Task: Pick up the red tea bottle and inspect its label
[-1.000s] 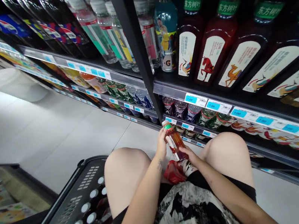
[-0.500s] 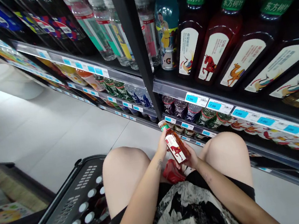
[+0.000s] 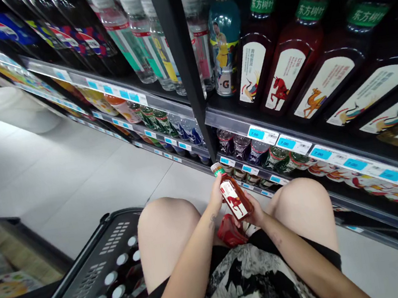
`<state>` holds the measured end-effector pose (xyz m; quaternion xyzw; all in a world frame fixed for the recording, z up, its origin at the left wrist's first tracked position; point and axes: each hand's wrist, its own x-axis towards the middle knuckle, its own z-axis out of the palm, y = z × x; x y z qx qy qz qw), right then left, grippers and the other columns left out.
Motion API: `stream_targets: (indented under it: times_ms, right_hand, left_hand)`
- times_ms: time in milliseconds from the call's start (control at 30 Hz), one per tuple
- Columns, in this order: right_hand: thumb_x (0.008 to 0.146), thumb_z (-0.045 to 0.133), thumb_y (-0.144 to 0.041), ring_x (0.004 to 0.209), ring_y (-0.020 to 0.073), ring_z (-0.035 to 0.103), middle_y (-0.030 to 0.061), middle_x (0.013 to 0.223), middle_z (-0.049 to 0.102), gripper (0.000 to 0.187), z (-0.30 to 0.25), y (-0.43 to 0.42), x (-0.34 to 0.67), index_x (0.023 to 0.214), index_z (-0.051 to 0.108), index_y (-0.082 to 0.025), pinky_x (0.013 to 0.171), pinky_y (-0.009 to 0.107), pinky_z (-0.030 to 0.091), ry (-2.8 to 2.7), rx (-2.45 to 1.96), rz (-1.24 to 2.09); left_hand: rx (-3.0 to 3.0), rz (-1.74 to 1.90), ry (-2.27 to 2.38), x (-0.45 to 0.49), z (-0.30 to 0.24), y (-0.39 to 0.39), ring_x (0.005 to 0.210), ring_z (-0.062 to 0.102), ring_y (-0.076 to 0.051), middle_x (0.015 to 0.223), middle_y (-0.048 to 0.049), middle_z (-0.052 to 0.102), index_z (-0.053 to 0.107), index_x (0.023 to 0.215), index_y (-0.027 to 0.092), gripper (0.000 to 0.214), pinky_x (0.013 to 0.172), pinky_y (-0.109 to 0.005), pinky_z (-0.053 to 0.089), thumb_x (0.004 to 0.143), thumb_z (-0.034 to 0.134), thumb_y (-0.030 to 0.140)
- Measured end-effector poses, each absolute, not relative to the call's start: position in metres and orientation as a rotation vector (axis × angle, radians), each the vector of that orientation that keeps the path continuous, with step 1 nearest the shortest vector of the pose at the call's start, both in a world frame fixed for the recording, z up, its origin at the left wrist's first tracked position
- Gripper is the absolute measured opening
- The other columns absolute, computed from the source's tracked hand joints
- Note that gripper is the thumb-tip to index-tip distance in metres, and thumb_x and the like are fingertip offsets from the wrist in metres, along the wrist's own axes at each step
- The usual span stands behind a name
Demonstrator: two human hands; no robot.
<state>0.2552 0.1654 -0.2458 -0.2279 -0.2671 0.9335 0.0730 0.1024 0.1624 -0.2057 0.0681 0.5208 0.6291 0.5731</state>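
Note:
Between my knees I hold a small tea bottle (image 3: pixel 235 197) with amber-red liquid, a white cap, a green neck band and a white label showing a red horse. It tilts, with its cap toward the shelves. My left hand (image 3: pixel 216 194) is closed around its upper left side near the neck. Lower down, my right hand (image 3: pixel 254 209) grips the right side and base. Fingers behind the bottle are partly hidden. Below the bottle, a red item (image 3: pixel 230 230) lies near my lap; its kind is unclear.
On my left stands a dark basket (image 3: pixel 70 270) holding several white-capped bottles (image 3: pixel 118 292). Ahead, a shelf edge (image 3: pixel 232 119) carries large tea bottles (image 3: pixel 285 72) and price tags. A black upright (image 3: pixel 177 46) divides the shelving. A white tub (image 3: pixel 26 108) sits on the floor farther left.
The view has shifted very slightly, so the shelves sit a little lower in the picture. Both hands keep the same hold on the bottle.

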Motion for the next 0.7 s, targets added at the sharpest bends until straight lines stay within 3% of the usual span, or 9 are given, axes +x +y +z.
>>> stream_targets:
  times_ms: [400, 567, 700]
  right_hand:
    - [0.092, 0.018, -0.074, 0.050, 0.0236, 0.061, 0.0118, 0.060, 0.064, 0.081, -0.249, 0.167, 0.254, 0.096, 0.066, -0.009, 0.049, 0.031, 0.045, -0.847, -0.702, 2.782]
    - [0.094, 0.017, -0.069, 0.050, 0.0227, 0.059, 0.0109, 0.061, 0.064, 0.078, -0.240, 0.166, 0.254, 0.106, 0.065, -0.009, 0.050, 0.032, 0.044, -0.843, -0.744, 2.768]
    - [0.092, 0.021, -0.074, 0.051, 0.0227, 0.058, 0.0106, 0.061, 0.063, 0.080, -0.239, 0.166, 0.253, 0.103, 0.066, -0.009, 0.051, 0.032, 0.044, -0.852, -0.776, 2.769]
  left_hand:
    - [0.127, 1.488, 1.223, 0.105, -0.206, 0.164, 0.044, 0.055, -0.013, 0.053, -0.0024, 0.062, 0.060, 0.062, 0.016, 0.062, 0.050, -0.026, 0.045, 0.071, 0.066, 0.076]
    - [0.104, 1.466, 1.217, 0.104, -0.207, 0.165, 0.040, 0.050, -0.012, 0.050, -0.0018, 0.059, 0.059, 0.061, 0.016, 0.061, 0.045, -0.026, 0.041, 0.071, 0.066, 0.076]
    - [0.090, 1.449, 1.211, 0.103, -0.209, 0.165, 0.042, 0.052, -0.012, 0.051, -0.0018, 0.060, 0.060, 0.062, 0.016, 0.062, 0.048, -0.026, 0.043, 0.071, 0.065, 0.077]
